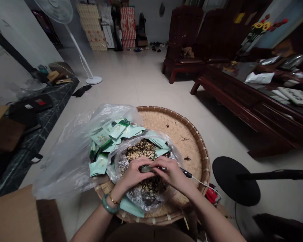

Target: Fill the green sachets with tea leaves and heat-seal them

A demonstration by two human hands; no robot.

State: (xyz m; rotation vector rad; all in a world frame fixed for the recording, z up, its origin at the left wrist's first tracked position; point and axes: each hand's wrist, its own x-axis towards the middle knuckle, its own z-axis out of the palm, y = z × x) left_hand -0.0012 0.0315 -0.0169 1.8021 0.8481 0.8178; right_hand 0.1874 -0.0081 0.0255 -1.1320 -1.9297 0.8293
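My left hand point(132, 175) and my right hand point(169, 172) meet over a clear plastic bag of loose dried tea point(141, 151). Both are closed on a small grey-green sachet point(146, 169) pinched between them. My right hand also lies against a dark-handled tool point(186, 173) with a white cord trailing to the right. A green bangle is on my left wrist. Behind the tea bag, a larger clear plastic bag point(73, 151) holds several pale green sachets point(108, 137). Everything rests on a round woven bamboo tray point(189, 134).
A dark wooden table point(255, 101) with papers stands at the right, with wooden chairs behind it. A black round fan base point(236, 179) sits on the floor right of the tray. A white standing fan point(65, 20) and stacked boxes are at the back. Cardboard point(12, 215) lies lower left.
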